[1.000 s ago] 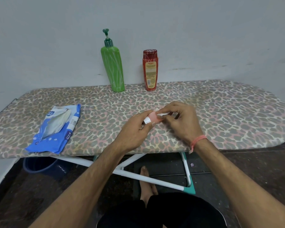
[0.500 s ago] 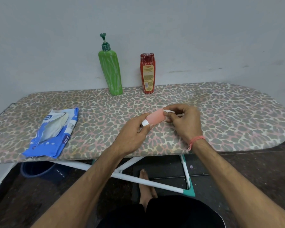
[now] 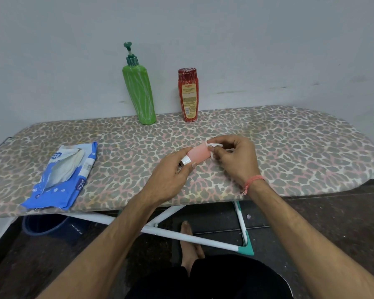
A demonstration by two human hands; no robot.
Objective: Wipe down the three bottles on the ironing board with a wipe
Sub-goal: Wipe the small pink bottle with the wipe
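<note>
The small pink bottle, gripped at its white cap end by the left hand just above the ironing board, is best turned slowly while the wipe, pinched in the right hand, is drawn along every side.
</note>
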